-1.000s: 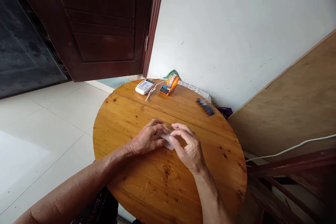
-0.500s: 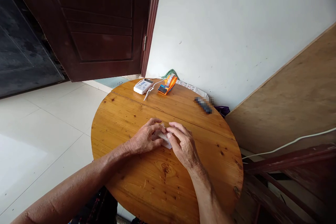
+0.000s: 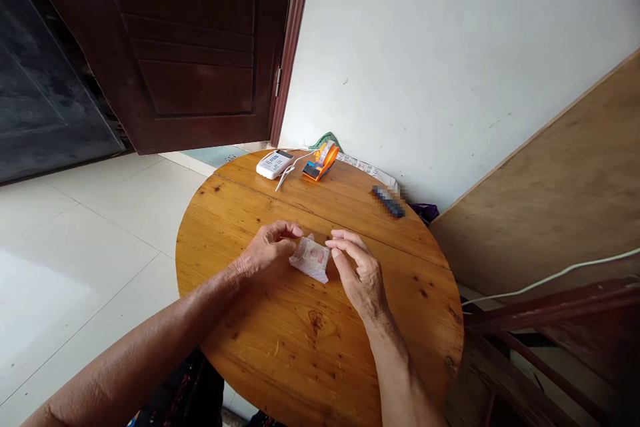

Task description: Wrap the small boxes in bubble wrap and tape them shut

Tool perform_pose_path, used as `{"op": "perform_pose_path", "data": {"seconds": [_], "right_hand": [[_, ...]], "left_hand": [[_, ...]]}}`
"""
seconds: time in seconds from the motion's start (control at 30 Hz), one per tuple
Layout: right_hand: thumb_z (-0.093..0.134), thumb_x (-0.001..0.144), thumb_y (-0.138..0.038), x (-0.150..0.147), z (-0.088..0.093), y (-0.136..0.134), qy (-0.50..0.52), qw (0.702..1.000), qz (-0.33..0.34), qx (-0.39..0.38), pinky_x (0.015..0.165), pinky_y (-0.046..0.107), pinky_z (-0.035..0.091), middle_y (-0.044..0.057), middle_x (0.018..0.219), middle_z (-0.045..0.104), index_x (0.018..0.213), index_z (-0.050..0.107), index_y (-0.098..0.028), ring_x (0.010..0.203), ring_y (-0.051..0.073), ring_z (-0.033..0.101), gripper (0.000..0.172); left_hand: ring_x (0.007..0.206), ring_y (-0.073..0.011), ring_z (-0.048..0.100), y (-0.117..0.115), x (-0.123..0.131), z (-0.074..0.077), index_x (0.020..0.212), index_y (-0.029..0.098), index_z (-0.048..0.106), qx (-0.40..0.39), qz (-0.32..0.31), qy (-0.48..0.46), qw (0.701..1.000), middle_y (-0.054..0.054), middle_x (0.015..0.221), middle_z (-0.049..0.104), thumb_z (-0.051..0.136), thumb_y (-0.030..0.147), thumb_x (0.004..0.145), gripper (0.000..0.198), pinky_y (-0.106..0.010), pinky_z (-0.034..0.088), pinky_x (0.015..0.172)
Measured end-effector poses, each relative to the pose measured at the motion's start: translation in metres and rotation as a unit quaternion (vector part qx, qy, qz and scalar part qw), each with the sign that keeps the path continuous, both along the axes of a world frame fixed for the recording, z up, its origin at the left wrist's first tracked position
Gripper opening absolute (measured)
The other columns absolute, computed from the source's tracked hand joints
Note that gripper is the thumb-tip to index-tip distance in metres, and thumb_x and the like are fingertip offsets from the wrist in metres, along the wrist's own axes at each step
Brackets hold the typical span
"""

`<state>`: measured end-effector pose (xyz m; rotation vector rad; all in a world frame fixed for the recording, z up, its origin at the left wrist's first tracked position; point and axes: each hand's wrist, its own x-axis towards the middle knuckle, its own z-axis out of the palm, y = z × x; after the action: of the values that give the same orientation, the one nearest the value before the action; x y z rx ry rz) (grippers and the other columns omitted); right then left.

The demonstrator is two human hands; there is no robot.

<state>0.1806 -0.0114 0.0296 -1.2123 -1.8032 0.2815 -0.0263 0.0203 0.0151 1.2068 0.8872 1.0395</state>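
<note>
A small, crumpled, translucent wrapper (image 3: 310, 259) with reddish print lies spread out on the round wooden table (image 3: 315, 360). It looks like thin plastic, though I cannot tell its exact kind. My left hand (image 3: 269, 248) is at its upper left edge, fingers curved and thumb apart from them; the thumb tip is at or just beside the wrapper's edge. On the other side, my right hand (image 3: 361, 270) hovers close to the right edge with its fingers bent and spread. Nothing shows between the fingers of either hand.
Toward the back of the table are a white box-shaped device (image 3: 275, 164) with a white cable (image 3: 287, 175), an orange tape dispenser (image 3: 326, 159) and a dark blurred object (image 3: 389, 201). A white wall (image 3: 425, 67) rises behind; a dark red door (image 3: 195, 87) stands at left.
Both hands have drawn apart, the left one leftward and the right one rightward. The wrapper, mostly covered before, now shows between them.
</note>
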Motion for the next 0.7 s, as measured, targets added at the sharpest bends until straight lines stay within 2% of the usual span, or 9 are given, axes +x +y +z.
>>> {"op": "perform_pose_path", "data": {"seconds": [0.1, 0.27, 0.4, 0.6, 0.7], "right_hand": [[0.054, 0.090, -0.023, -0.002, 0.000, -0.001, -0.019, 1.000, 0.021, 0.004, 0.094, 0.039, 0.050, 0.007, 0.112, 0.068, 0.089, 0.073, -0.024, 0.107, 0.023, 0.064, 0.020], [0.053, 0.085, -0.016, -0.005, 0.000, -0.003, -0.108, 0.993, 0.039, 0.030, 0.091, 0.042, 0.049, 0.007, 0.115, 0.068, 0.084, 0.075, -0.025, 0.103, 0.024, 0.065, 0.023], [0.052, 0.084, -0.014, -0.006, 0.002, -0.004, -0.131, 0.988, 0.037, 0.069, 0.090, 0.042, 0.048, 0.008, 0.115, 0.069, 0.086, 0.075, -0.024, 0.101, 0.025, 0.064, 0.024], [0.053, 0.082, -0.014, -0.009, 0.003, -0.006, -0.106, 0.992, 0.045, 0.059, 0.089, 0.042, 0.048, 0.006, 0.111, 0.070, 0.081, 0.074, -0.025, 0.098, 0.024, 0.065, 0.024], [0.056, 0.084, -0.019, -0.005, 0.004, -0.005, 0.003, 0.999, 0.040, 0.021, 0.091, 0.041, 0.049, 0.007, 0.110, 0.070, 0.081, 0.074, -0.025, 0.102, 0.024, 0.065, 0.020]], "left_hand": [[0.084, -0.0167, 0.062, 0.000, 0.004, -0.003, 0.089, 0.016, 0.065, 0.019, -0.024, 0.007, 1.000, -0.005, 0.097, 0.068, 0.068, 0.028, 0.068, 0.024, -0.028, 0.048, 0.077], [0.089, -0.0171, 0.061, 0.001, 0.006, -0.009, 0.086, 0.015, 0.066, 0.062, -0.021, 0.039, 0.997, -0.006, 0.106, 0.066, 0.070, 0.023, 0.070, 0.018, -0.026, 0.049, 0.077], [0.082, -0.0142, 0.060, 0.001, 0.007, -0.011, 0.086, 0.015, 0.066, 0.069, -0.021, 0.056, 0.996, -0.004, 0.096, 0.064, 0.067, 0.020, 0.072, 0.015, -0.024, 0.049, 0.073], [0.076, -0.0121, 0.058, 0.001, 0.009, -0.009, 0.083, 0.014, 0.067, 0.062, -0.012, 0.051, 0.997, -0.003, 0.092, 0.064, 0.068, 0.019, 0.070, 0.014, -0.023, 0.047, 0.068], [0.075, -0.0122, 0.058, 0.001, 0.007, -0.007, 0.080, 0.014, 0.067, 0.043, -0.009, 0.021, 0.999, -0.003, 0.091, 0.066, 0.073, 0.022, 0.068, 0.016, -0.023, 0.046, 0.069]]}}
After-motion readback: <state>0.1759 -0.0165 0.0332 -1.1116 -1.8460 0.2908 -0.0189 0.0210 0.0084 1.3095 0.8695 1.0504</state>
